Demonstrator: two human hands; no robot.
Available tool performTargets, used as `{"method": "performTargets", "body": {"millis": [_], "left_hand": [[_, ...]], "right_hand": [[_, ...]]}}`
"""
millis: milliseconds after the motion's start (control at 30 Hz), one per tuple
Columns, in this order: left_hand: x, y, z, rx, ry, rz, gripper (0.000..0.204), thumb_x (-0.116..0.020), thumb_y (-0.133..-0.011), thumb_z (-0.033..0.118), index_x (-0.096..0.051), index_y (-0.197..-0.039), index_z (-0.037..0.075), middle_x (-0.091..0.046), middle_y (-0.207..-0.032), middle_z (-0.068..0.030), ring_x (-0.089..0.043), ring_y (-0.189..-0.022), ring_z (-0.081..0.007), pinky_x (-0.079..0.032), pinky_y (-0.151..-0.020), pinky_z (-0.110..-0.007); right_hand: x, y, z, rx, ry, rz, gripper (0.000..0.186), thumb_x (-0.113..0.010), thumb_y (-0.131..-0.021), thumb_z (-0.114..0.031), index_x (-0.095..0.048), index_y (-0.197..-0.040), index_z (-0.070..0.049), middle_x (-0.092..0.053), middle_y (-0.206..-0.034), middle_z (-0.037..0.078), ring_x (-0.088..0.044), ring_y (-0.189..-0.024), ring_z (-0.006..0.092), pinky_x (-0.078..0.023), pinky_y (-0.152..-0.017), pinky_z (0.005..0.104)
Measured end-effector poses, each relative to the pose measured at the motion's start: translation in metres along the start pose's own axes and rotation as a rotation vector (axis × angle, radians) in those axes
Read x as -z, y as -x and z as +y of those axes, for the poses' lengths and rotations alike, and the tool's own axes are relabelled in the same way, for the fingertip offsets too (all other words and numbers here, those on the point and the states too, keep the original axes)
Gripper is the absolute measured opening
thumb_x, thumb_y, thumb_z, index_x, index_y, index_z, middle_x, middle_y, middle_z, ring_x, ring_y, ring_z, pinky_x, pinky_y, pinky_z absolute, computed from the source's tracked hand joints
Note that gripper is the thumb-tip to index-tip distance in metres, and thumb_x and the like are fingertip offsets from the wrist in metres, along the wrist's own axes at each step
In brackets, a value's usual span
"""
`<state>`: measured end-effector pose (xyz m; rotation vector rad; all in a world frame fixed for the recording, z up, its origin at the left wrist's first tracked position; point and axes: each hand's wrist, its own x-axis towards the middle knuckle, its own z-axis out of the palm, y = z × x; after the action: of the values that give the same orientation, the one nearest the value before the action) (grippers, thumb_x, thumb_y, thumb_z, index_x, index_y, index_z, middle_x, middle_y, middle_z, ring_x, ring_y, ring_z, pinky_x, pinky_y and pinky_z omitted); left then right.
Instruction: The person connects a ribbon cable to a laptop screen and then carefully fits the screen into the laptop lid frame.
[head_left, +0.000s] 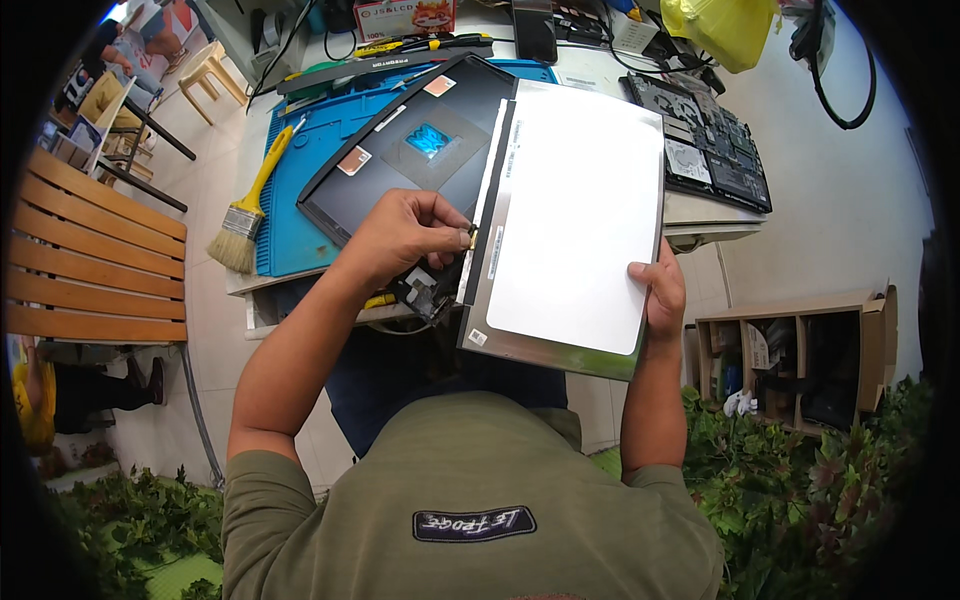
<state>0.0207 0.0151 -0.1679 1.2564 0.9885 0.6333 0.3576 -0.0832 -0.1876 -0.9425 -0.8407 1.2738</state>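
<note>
Lengthwise, the thin, white-and-silver rectangular panel (pixel 575 220) points away from us. Our left fingers (pixel 447 239) pinch at its left edge, right fingers (pixel 652 272) clasp its right.

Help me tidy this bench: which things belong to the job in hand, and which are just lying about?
Likely in the job:
display panel, held by the right hand, left hand at its edge
dark laptop lid on the blue mat
opened laptop base

Seemingly lying about:
yellow-handled paintbrush
black smartphone
yellow plastic bag

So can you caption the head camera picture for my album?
Left hand at one edge of a white-backed screen panel, right hand gripping the opposite edge.
</note>
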Motion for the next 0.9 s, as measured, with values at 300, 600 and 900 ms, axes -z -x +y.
{"method": "performTargets", "body": {"millis": [300,600,900], "left_hand": [[0.0005,0.0008,-0.0009,-0.013,-0.01,-0.011,0.024,-0.086,-0.087,0.008,-0.075,-0.103,-0.005,-0.075,-0.083,-0.0084,-0.068,-0.067,-0.0109,-0.055,-0.061,-0.024],[-0.0013,-0.0002,-0.005,-0.021,0.009,0.001,0.024,-0.087,-0.085,0.009,-0.075,-0.102,-0.004,-0.075,-0.081,-0.008,-0.068,-0.066,-0.0107,-0.054,-0.061,-0.024],[-0.0032,0.001,-0.0074,-0.029,0.018,0.021,0.023,-0.086,-0.087,0.009,-0.075,-0.102,-0.004,-0.075,-0.08,-0.0073,-0.068,-0.066,-0.0104,-0.055,-0.061,-0.024]], "right_hand": [[0.0,-0.0002,-0.0036,-0.015,0.015,-0.025,0.064,-0.056,-0.087,-0.006,-0.045,-0.147,0.015,-0.066,-0.129,0.026,-0.073,-0.111,0.0272,-0.059,-0.1,0.0358],[0.0032,-0.0007,-0.0034,-0.005,0.038,-0.026,0.068,-0.054,-0.087,-0.007,-0.041,-0.149,0.017,-0.065,-0.129,0.029,-0.074,-0.111,0.0284,-0.061,-0.099,0.0368],[-0.0025,0.0022,-0.0074,-0.01,0.026,-0.017,0.064,-0.055,-0.087,-0.006,-0.045,-0.147,0.015,-0.067,-0.128,0.026,-0.073,-0.11,0.0267,-0.059,-0.099,0.0355]]}}
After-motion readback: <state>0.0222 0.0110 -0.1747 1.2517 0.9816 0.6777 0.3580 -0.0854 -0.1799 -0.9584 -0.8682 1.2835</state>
